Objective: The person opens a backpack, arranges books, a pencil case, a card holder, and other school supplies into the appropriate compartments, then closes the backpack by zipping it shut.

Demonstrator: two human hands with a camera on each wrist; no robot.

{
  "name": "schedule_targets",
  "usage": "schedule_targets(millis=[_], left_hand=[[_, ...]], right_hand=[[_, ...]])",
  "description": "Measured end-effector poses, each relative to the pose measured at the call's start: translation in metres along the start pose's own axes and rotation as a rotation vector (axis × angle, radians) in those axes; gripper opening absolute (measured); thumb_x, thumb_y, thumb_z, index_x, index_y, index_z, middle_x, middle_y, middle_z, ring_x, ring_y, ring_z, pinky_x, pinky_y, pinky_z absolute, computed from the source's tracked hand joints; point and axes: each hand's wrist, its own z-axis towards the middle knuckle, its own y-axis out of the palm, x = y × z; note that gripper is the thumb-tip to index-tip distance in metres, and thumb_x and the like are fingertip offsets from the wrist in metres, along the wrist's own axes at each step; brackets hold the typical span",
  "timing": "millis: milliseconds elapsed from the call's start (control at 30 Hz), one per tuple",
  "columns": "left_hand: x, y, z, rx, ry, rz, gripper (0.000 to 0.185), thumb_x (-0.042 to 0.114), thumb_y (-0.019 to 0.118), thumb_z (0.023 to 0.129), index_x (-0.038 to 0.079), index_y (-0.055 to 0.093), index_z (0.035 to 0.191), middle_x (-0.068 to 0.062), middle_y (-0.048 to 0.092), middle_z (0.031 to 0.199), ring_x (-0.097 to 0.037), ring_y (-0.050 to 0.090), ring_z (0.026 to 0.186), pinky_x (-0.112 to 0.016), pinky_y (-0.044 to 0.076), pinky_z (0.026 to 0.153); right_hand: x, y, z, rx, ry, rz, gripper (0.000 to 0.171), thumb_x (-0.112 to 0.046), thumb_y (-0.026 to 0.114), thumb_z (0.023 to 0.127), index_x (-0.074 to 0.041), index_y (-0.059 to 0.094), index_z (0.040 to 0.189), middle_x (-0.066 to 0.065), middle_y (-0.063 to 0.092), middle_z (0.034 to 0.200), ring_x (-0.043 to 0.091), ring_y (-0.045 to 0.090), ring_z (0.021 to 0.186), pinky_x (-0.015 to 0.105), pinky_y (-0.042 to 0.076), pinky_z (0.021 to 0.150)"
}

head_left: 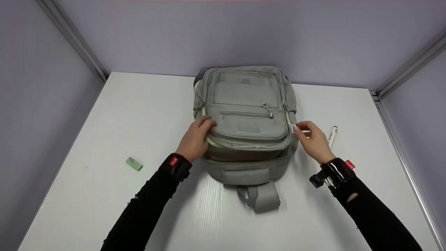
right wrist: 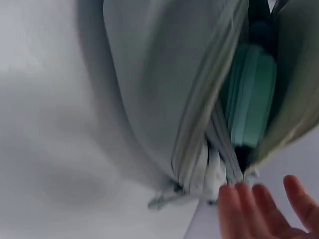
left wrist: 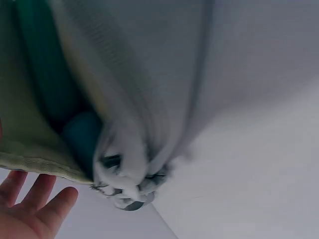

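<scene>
A grey-green backpack (head_left: 249, 122) lies on its back on the white table, its main compartment unzipped at the end nearest me. My left hand (head_left: 195, 137) grips the edge of the loose front panel (left wrist: 30, 162) at the bag's left side. On the right side, my right hand (head_left: 313, 139) has thumb and forefinger together at a small white piece (head_left: 293, 129) beside the zip; its kind is unclear. The right wrist view shows the fingertips near the zip's end. A green item (right wrist: 254, 97) sits inside the bag, and dark teal cylindrical shapes (left wrist: 82, 132) show there from the left.
A small green block (head_left: 134, 164) lies on the table to the left. A white marker with a red end (head_left: 333, 136) lies behind my right hand. The bag's grey strap (head_left: 265, 198) hangs towards me. Pale panels (head_left: 244, 35) enclose the table's back and sides.
</scene>
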Motion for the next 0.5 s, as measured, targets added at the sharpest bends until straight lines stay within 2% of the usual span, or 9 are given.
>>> schedule_targets(millis=[67, 167, 300, 500], left_hand=[[-0.005, 0.007, -0.012, -0.032, 0.044, 0.024, 0.048, -0.014, 0.049, 0.088, 0.011, 0.056, 0.129, -0.019, 0.044, 0.150, -0.041, 0.045, 0.138, -0.051, 0.041, 0.112], [-0.010, 0.016, -0.028, -0.059, 0.084, 0.038, 0.045, -0.006, 0.054, 0.093, 0.014, 0.056, 0.133, -0.022, 0.038, 0.155, -0.042, 0.043, 0.140, -0.052, 0.040, 0.112], [-0.014, 0.024, -0.041, -0.067, 0.083, 0.029, 0.047, -0.002, 0.058, 0.094, 0.016, 0.054, 0.138, -0.023, 0.038, 0.154, -0.042, 0.047, 0.136, -0.052, 0.043, 0.110], [-0.018, 0.032, -0.049, -0.121, 0.020, -0.006, 0.049, 0.002, 0.056, 0.097, 0.020, 0.050, 0.142, -0.023, 0.049, 0.139, -0.040, 0.055, 0.124, -0.050, 0.048, 0.100]], right_hand=[[-0.002, 0.009, -0.006, -0.025, -0.008, 0.019, 0.042, -0.021, 0.054, 0.101, 0.004, 0.050, 0.135, 0.028, 0.054, 0.134, 0.037, 0.060, 0.116, 0.040, 0.050, 0.098], [-0.004, 0.023, -0.016, -0.044, -0.013, 0.042, 0.052, -0.020, 0.057, 0.099, 0.005, 0.042, 0.142, 0.031, 0.046, 0.140, 0.047, 0.048, 0.128, 0.055, 0.041, 0.107], [-0.002, 0.037, -0.027, -0.012, -0.022, 0.034, 0.057, -0.017, 0.059, 0.098, 0.004, 0.037, 0.146, 0.032, 0.044, 0.140, 0.047, 0.047, 0.129, 0.057, 0.040, 0.106], [0.003, 0.047, -0.033, 0.046, -0.051, 0.032, 0.056, -0.009, 0.060, 0.097, 0.004, 0.037, 0.146, 0.033, 0.047, 0.137, 0.046, 0.053, 0.122, 0.055, 0.044, 0.101]])
